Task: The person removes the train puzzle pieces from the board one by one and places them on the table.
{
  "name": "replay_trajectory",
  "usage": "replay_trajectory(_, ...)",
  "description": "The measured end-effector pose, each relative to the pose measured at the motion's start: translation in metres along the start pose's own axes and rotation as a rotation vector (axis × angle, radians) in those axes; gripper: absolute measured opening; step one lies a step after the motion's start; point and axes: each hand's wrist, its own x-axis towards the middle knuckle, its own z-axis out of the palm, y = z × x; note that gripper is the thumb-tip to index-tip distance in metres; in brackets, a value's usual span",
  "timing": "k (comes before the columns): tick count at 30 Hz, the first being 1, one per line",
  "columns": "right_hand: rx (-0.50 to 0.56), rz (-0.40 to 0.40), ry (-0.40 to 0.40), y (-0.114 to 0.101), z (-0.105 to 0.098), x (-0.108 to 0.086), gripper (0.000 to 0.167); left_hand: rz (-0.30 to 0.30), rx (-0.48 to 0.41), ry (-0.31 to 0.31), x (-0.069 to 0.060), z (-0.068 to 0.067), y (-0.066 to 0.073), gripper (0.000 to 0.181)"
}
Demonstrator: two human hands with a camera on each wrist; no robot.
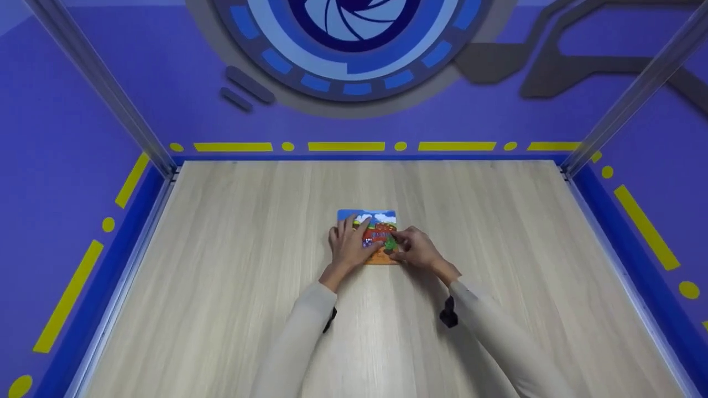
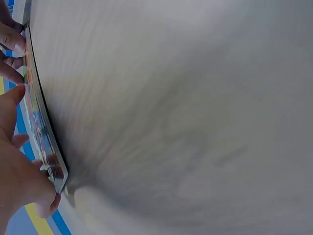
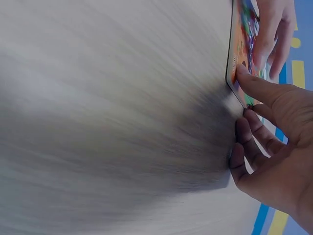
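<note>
A small, square, brightly coloured picture board (image 1: 378, 257) lies flat on the table, with blue sky at its far edge and orange at its near edge. Over its left part the left hand (image 1: 349, 243) rests with spread fingers, its thumb reaching toward the middle. At the right edge, the thumb and index finger of the right hand (image 1: 419, 249) pinch at a green, tree-shaped piece (image 1: 390, 243). In the right wrist view the right hand (image 3: 283, 122) has its thumb over the board (image 3: 236, 46), other fingers curled beside the edge; the piece is mostly hidden.
The pale wooden table (image 1: 232, 232) extends around the board. Blue-purple panels (image 1: 354, 130) with yellow markings stand behind and at both sides, with metal posts at the back corners. Both forearms, in light sleeves, come from the near side, a dark object (image 1: 449, 314) beside the right one.
</note>
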Motion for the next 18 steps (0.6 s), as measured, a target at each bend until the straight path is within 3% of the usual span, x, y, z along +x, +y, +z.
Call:
replay_trajectory(6,0.008,0.014,0.013,0.001,0.000,-0.005,0.051,-0.050,0.157,0.041,-0.003,0.006,0.003,0.070)
replay_trajectory(13,0.007,0.011,0.013,0.000,0.003,-0.011,0.049,-0.062,0.154,0.046,-0.011,0.003,0.005,0.070)
replay_trajectory(18,0.025,0.029,-0.008,0.000,0.006,-0.021,0.046,-0.084,0.141,0.034,-0.025,-0.002,0.010,0.073)
